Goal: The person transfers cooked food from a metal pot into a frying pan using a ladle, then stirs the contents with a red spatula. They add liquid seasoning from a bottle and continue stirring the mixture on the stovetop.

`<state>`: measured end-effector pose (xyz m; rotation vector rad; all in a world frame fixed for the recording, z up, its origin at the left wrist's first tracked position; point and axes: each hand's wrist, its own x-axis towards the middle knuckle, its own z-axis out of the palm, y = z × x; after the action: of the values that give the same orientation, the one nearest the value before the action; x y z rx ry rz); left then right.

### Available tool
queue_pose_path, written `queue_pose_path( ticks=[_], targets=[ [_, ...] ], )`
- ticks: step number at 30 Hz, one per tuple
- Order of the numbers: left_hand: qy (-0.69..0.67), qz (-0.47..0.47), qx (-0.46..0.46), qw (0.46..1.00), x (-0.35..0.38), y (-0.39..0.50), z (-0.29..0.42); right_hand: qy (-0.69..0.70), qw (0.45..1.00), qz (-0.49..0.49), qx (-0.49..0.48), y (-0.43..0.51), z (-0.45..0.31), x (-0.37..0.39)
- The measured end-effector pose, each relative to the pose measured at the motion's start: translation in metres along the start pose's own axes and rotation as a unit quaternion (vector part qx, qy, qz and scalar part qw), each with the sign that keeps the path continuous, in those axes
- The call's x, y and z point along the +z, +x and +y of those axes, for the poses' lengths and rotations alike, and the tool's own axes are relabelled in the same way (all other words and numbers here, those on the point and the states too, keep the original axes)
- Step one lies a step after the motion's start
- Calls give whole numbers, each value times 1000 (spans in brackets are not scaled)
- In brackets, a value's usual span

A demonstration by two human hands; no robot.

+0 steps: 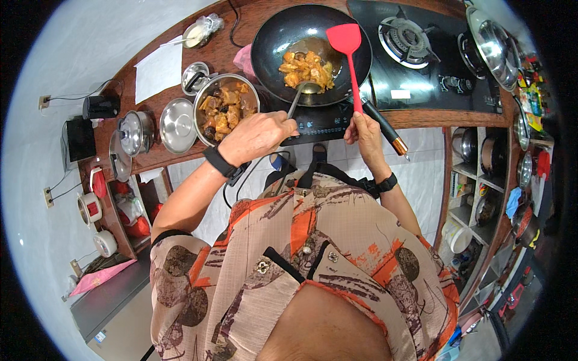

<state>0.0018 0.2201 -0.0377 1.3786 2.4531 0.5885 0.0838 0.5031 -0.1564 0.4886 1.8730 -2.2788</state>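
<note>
My left hand [257, 137] grips the handle of a metal ladle [308, 87], whose bowl rests at the near edge of the braised meat pieces [307, 67] in a black wok [271, 54]. Brown sauce pools beside the meat. In my right hand [365, 133] is the handle of a red spatula [345, 39]; its flat blade is over the right side of the wok. Left of the wok, a steel pot [196, 113] holds more meat chunks and dark pieces in sauce [228, 110], close to my left forearm.
The wok stands on a black induction cooker [311, 131], its handle [384, 124] jutting toward me. A gas hob [433, 90] lies to the right. Leftward are a steel lid [178, 126], a lidded pot [135, 131], white paper [159, 72] and a bowl [195, 36] partly under plastic film.
</note>
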Motion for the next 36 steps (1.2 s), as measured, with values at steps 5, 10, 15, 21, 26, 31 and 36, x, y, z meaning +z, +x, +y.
queue_pose_path(
  ticks=[5,10,15,21,26,31,36],
  targets=[
    [87,-3,-3,996,25,28,-1,-3,1000,10,-17,3,7,3],
    [49,32,-39,998,-2,8,12,-27,999,9,-23,1,7,-3],
    [91,38,-87,991,-18,-16,9,-119,991,23,-49,-1,3,-4],
    [59,79,-64,993,8,9,-31,-142,987,26,-67,5,0,2],
    [64,172,-109,977,8,4,-52,-136,987,54,-73,-1,-9,8],
    [-20,221,-82,972,24,24,-66,-126,986,69,-90,-12,-16,18],
    [0,224,-85,971,23,6,-69,-163,979,69,-97,-25,-13,18]
  ],
)
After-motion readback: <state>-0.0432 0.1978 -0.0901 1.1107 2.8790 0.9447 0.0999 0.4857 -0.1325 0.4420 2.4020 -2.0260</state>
